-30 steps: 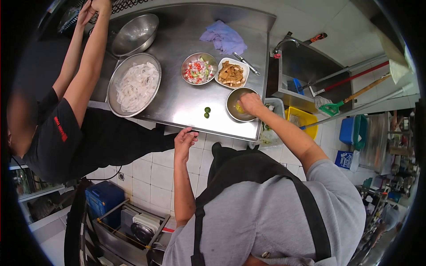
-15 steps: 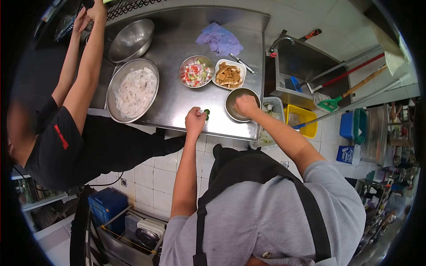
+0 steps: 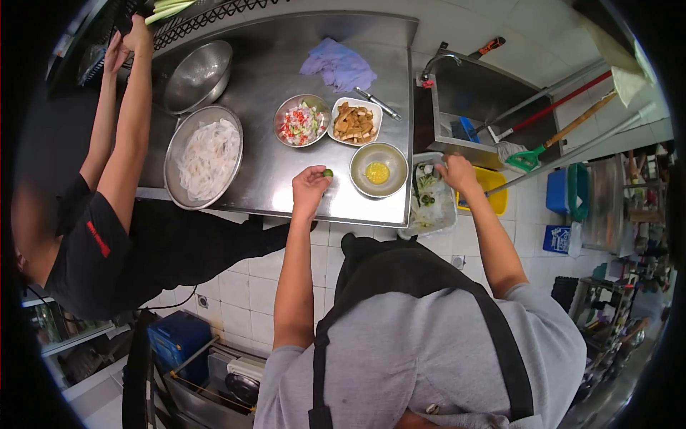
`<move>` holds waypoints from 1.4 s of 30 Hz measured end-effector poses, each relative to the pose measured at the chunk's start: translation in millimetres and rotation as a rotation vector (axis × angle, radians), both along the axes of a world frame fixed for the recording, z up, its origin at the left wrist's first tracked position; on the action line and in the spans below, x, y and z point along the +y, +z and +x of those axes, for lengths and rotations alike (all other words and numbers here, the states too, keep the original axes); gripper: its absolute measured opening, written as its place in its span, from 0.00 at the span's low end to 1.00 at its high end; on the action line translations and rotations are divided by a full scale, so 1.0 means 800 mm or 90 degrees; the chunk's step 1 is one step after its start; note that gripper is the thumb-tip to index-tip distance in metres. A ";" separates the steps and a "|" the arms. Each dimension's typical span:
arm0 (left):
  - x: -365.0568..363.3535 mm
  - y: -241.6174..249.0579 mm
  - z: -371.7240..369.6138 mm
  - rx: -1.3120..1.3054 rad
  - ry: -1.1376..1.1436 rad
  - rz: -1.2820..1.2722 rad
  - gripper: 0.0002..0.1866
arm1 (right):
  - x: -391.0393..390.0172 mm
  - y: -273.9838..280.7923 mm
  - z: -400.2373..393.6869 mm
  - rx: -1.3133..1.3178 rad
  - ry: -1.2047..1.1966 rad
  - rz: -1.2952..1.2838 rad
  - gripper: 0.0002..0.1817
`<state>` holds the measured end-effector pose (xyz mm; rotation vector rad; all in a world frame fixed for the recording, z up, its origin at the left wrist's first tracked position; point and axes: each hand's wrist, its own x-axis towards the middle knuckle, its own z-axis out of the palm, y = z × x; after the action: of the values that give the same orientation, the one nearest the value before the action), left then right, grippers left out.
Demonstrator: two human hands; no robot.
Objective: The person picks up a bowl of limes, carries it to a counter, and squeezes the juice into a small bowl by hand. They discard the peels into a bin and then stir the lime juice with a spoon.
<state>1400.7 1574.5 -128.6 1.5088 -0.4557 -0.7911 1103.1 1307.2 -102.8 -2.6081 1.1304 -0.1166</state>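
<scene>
My left hand is at the front of the steel table, its fingers closed around a small green lime piece that shows at the fingertips. My right hand hangs over a grey bin of vegetable scraps, off the table's right edge. Its fingers look loosely apart with nothing visible in them. Between my hands stands a metal bowl with yellow liquid and bits at its bottom. Behind it are a white dish of brown fried pieces and a metal bowl of chopped red, white and green vegetables.
On the left lie a large bowl of white noodles and a tilted metal bowl. A purple cloth and a peeler-like metal tool are farther back. A co-worker's arms reach up at left. A sink stands right.
My right hand has left the metal bowl and moved right over the scrap bin, opening. The yellow liquid now shows. My left hand stays near the same spot; fewer green pieces show beside it.
</scene>
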 end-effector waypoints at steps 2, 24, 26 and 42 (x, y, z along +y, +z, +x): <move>0.000 0.029 -0.012 0.175 -0.042 -0.082 0.15 | 0.014 0.007 0.009 -0.112 0.058 0.060 0.13; -0.009 0.061 -0.063 0.295 -0.013 -0.088 0.09 | 0.098 0.051 0.124 -0.588 0.024 1.102 0.17; 0.006 0.052 -0.057 0.307 0.005 -0.072 0.09 | 0.094 0.044 0.123 -0.578 0.031 1.102 0.17; 0.088 -0.002 -0.034 0.370 0.103 -0.046 0.09 | 0.068 0.027 0.129 -0.612 -0.003 1.207 0.21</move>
<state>1373.9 1645.2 -130.0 1.1614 0.0709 -1.0222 1206.4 1361.9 -80.9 -0.6316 0.3402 -0.1474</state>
